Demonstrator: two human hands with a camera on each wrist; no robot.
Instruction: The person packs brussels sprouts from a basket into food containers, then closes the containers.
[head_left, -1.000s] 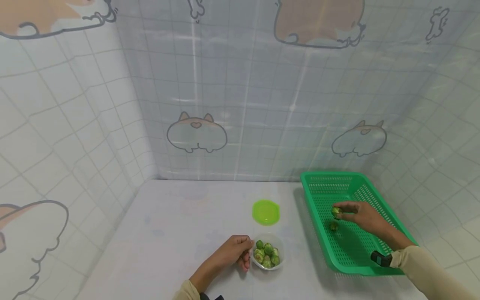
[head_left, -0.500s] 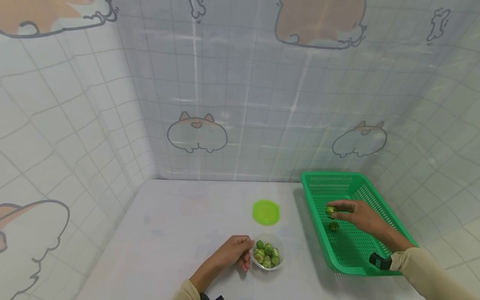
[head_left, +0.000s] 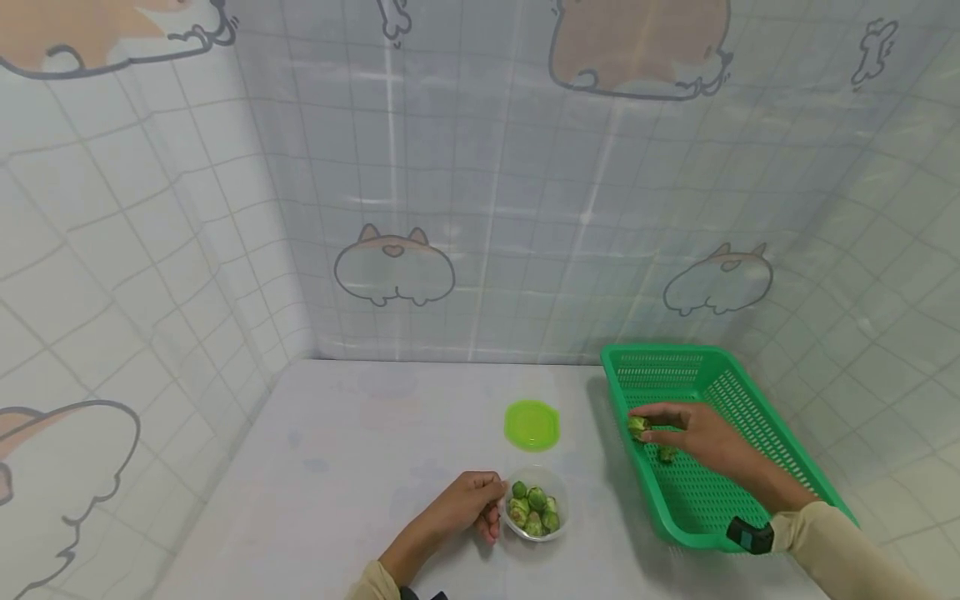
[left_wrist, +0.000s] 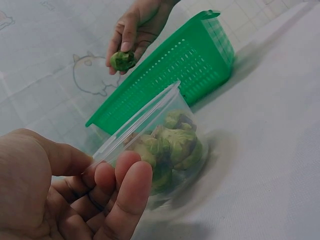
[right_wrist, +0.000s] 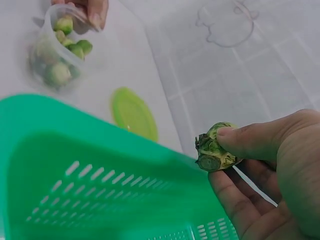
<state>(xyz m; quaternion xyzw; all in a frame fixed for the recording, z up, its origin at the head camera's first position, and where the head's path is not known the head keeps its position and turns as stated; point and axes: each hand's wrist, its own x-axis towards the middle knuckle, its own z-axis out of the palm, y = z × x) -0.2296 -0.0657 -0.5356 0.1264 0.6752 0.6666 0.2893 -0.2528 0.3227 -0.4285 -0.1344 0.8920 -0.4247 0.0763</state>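
My right hand (head_left: 701, 437) pinches a Brussels sprout (right_wrist: 216, 148) between thumb and fingers, at the left rim of the green basket (head_left: 750, 400). In the left wrist view the sprout shows above the basket's long side. One more sprout (head_left: 666, 454) lies on the basket floor, partly behind my fingers. My left hand (head_left: 465, 504) pinches the rim of a clear plastic tub (left_wrist: 190, 107) between thumb and fingers. Several Brussels sprouts (head_left: 534, 510) fill the bottom of that tub, which stands on the table.
A lime-green lid (head_left: 532, 425) lies flat on the white table (head_left: 360, 450) behind the tub. The basket stands to the right, its raised walls between its inside and the tub. Patterned sheeting (head_left: 487, 250) closes off the back and sides.
My right hand has carried the sprout leftward across the basket to its left rim. My left hand and the tub have stayed in place.
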